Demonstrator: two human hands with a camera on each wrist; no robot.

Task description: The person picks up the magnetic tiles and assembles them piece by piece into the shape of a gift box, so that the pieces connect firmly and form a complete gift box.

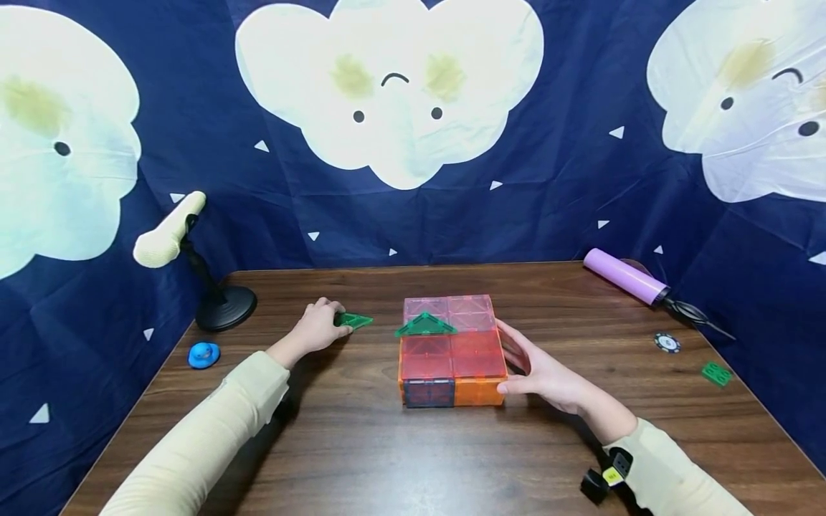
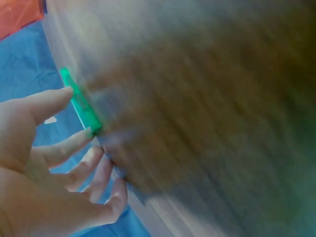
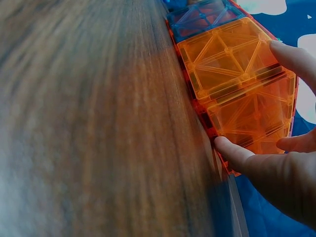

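Observation:
My left hand [image 1: 316,326] pinches a green triangular magnetic tile [image 1: 356,320] between thumb and index finger, low over the table on the left. In the left wrist view that tile [image 2: 81,103] appears nearly edge-on. A box of translucent magnetic tiles [image 1: 479,351] stands mid-table, its top red and pink, its front dark blue and orange. Another green triangular tile [image 1: 426,326] is on the box's top, toward the left. My right hand [image 1: 542,369] rests against the box's right side, thumb by the front corner. In the right wrist view its fingertips touch the orange side tiles [image 3: 252,116].
At the left are a blue rubber duck [image 1: 203,355] and a black stand [image 1: 226,308] holding a cream-covered object [image 1: 169,233]. To the right lie a purple pump [image 1: 626,276], a whisk-like tool [image 1: 690,312], a poker chip [image 1: 667,342] and a green toy brick [image 1: 716,373].

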